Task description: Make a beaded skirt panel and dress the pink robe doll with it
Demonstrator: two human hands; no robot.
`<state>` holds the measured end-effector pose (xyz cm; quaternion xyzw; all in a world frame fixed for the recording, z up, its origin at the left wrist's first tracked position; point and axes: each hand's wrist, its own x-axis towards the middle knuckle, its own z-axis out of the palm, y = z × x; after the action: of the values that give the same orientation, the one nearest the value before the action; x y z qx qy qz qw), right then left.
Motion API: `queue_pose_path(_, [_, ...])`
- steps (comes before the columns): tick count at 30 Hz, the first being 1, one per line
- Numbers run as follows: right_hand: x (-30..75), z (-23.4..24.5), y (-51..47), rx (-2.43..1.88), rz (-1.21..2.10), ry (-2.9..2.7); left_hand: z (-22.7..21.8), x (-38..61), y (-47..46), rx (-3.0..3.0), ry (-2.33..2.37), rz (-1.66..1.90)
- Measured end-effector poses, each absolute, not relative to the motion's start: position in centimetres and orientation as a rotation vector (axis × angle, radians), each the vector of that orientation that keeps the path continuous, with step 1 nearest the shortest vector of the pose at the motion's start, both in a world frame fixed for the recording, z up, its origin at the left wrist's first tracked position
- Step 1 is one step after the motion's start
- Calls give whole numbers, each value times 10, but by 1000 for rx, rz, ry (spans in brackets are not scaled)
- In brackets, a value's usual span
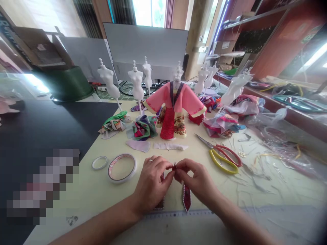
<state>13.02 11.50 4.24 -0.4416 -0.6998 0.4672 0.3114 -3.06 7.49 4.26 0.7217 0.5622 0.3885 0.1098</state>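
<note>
My left hand (pixel 155 180), with a ring on one finger, pinches a small dark red piece (pixel 174 167) between thumb and forefinger. On the other side of that piece, my right hand (pixel 192 177) has its fingertips closed too, almost meeting the left ones. Below the right hand shows a dark red pointed strip (pixel 187 199) edged with small white beads. Another bead-edged strip (pixel 160 203) is partly covered by my left hand. Whether the strips join the pinched piece is hidden. Beyond the hands stands a pink doll robe (pixel 176 98) with a red front panel, on a small mannequin.
Scissors (pixel 224 158) with red and yellow handles lie right of my hands. To the left are a large tape roll (pixel 122 167) and a smaller one (pixel 99 163). Several white mannequins (pixel 136 81) and fabric bundles (pixel 144 127) stand behind. A ruler (pixel 173 214) runs along the front.
</note>
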Motion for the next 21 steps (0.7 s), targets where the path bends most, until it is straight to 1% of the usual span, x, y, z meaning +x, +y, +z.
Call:
queue_pose_path(3, [131,42,116,-1080,1354,-1707,47,-30,75,1797,1599,1119])
queue_pose_path(6, [131,39,118,-971,1471,-1624,52,-29,76,1455,1393,1060])
queue_pose_path(10, [130,34,118,-955,1576,-1574,55,-29,78,1143,1227,1085])
queue_pose_path(15, [129,37,115,-1014,1618,-1567,56,-28,79,961,1215,1121])
queue_pose_path(21, [132,45,113,-1068,1584,-1565,58,-27,78,948,1235,1110])
